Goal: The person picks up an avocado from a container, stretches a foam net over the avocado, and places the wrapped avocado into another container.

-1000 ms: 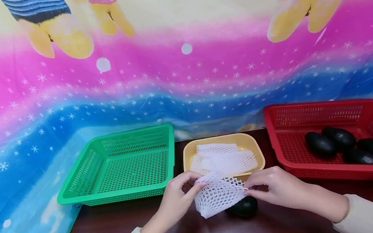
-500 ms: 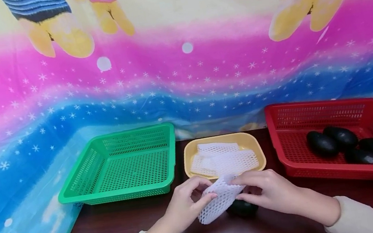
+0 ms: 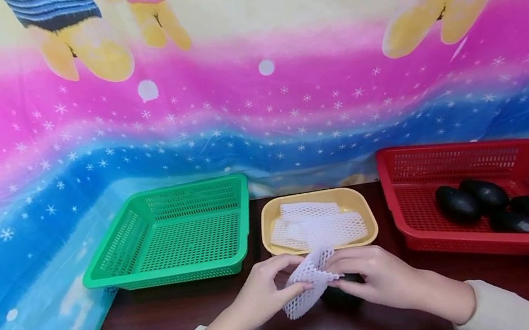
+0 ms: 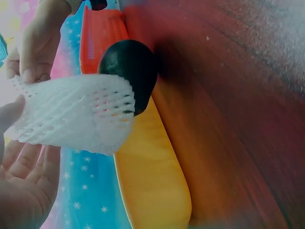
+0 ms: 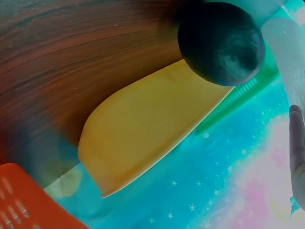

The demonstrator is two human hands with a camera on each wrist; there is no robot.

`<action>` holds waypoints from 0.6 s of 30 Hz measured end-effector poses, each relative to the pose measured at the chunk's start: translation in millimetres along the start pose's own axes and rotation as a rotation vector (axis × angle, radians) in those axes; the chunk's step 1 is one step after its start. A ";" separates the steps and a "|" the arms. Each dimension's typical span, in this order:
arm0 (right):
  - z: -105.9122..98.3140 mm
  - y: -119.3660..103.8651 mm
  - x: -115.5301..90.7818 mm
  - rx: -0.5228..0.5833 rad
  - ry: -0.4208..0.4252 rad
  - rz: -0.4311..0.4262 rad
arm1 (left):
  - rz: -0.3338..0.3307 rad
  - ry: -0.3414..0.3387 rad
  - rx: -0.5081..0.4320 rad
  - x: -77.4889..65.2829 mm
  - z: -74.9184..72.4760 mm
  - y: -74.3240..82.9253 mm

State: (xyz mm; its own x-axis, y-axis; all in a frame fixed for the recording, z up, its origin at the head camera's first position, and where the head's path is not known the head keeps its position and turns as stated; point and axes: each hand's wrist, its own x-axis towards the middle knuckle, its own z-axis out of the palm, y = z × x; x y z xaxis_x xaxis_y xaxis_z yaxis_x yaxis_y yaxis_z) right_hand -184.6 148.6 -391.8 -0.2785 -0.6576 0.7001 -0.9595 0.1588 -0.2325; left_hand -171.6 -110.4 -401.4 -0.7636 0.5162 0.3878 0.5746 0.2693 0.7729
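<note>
A white foam net sleeve (image 3: 300,303) is held between both hands above the table. My left hand (image 3: 257,293) grips its left side, with the thumb in front. At its right, upper end, my right hand (image 3: 384,278) pinches the mesh edge. In the left wrist view the sleeve (image 4: 71,114) looks like a flattened tube. Just behind and below it, a dark oval fruit resembling an avocado (image 3: 341,296) lies on the table, partly hidden by the right hand. The right wrist view shows this fruit (image 5: 221,43) whole, with a finger (image 5: 297,148) at the right edge.
A yellow tray (image 3: 368,218) with several foam net sleeves (image 3: 334,228) stands behind the hands. To its left is a green basket (image 3: 194,242) with nothing in it. A red basket (image 3: 412,206) at right holds several dark oval fruits (image 3: 458,204). Patterned cloth hangs behind.
The sleeve has turned from spread out sideways to a steeper tilt. My right hand has moved left along its edge, closer to my left hand. The fruit stays on the table.
</note>
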 end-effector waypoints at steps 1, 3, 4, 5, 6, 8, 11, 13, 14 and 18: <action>-0.2 0.2 -0.9 0.003 -0.001 0.013 | -0.013 0.009 -0.016 0.3 -0.6 -0.5; -0.7 0.3 -2.8 0.008 -0.001 0.033 | -0.044 0.025 -0.046 0.8 -2.5 -1.3; -1.0 0.4 -3.6 0.009 -0.002 0.047 | -0.062 0.031 -0.063 1.1 -3.6 -1.9; -1.2 0.5 -4.6 0.009 -0.003 0.057 | -0.079 0.036 -0.077 1.2 -4.9 -2.4; -1.5 0.5 -5.4 0.011 -0.007 0.076 | -0.095 0.041 -0.090 1.3 -6.4 -2.7; -2.1 0.2 -6.7 0.014 -0.017 0.113 | -0.122 0.049 -0.110 1.4 -9.4 -2.8; -2.7 0.3 -7.8 -0.002 -0.023 0.129 | -0.154 0.054 -0.143 1.3 -13.9 -1.2; -3.2 0.8 -7.7 -0.006 -0.020 0.129 | -0.180 0.050 -0.173 1.7 -16.4 -0.6; -3.2 1.4 -7.4 -0.010 -0.011 0.113 | -0.194 0.047 -0.186 1.9 -17.4 -0.5; -2.2 3.6 -5.4 -0.019 0.024 0.071 | -0.233 0.023 -0.229 3.2 -18.6 -3.3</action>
State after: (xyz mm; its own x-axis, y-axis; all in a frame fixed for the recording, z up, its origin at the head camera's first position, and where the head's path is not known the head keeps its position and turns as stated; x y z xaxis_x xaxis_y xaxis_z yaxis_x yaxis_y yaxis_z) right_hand -186.6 154.4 -395.0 -0.3465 -0.6261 0.6986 -0.9379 0.2183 -0.2695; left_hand -181.4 -124.8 -393.4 -0.8747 0.4428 0.1970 0.3047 0.1865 0.9340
